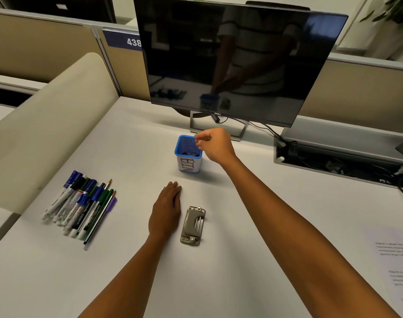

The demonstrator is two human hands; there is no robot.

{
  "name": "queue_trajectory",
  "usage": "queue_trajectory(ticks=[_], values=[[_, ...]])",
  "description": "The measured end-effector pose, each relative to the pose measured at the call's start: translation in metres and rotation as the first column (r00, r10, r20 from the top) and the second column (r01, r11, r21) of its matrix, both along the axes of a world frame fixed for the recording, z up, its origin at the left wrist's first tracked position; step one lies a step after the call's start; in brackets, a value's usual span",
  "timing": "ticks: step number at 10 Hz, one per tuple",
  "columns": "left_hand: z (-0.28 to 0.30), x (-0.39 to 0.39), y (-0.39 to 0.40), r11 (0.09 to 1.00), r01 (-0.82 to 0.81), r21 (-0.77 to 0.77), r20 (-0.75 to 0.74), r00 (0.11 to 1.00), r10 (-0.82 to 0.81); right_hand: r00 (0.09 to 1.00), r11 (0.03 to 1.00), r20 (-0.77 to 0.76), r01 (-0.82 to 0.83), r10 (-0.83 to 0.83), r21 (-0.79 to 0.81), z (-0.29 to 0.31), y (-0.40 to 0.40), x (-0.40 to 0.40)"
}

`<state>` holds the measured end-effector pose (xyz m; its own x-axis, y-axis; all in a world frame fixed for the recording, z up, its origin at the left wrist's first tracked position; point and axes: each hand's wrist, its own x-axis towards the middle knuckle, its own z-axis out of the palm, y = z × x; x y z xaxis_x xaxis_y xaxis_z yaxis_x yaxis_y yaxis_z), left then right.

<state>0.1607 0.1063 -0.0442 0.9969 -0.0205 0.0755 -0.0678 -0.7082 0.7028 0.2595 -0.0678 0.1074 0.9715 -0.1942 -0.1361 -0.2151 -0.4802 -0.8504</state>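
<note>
Left hand (166, 212) flat on desk (241, 260) at 6 o'clock, fingers straight and together, grey tool (193, 226) at its 3 o'clock; right hand (215, 145) at 12 o'clock, fingertips (198, 141) pinched above bin (188, 165) mouth, contents too small to tell; step judged drop-in, next needing release over opening.

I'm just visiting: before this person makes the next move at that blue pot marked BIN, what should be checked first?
1. Right hand over the open bin: ok, fingers bunched above the rim.
2. Anything pinched in those fingers: cannot tell, too small to see.
3. The bin upright on the table: ok.
4. Left hand out of the way: ok, flat on the table beside the grey metal tool.
5. Markers and pencils clear of the bin: ok, piled to the left.
</note>
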Motion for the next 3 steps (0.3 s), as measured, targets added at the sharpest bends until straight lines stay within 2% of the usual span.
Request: queue_trajectory(ticks=[2, 3], values=[[-0.001, -0.001, -0.001, 1.0, 0.007, 0.001, 0.001, 1.0, -0.007, 0.997, 0.994, 0.004, -0.079, 0.08, -0.081, 0.0, -0.001, -0.016], [-0.001, 0.002, 0.0, 1.0, -0.014, -0.013, 0.016, 1.0, 0.014, 0.997, 0.997, 0.065, -0.031, 0.036, -0.065, -0.007, -0.002, -0.03]])
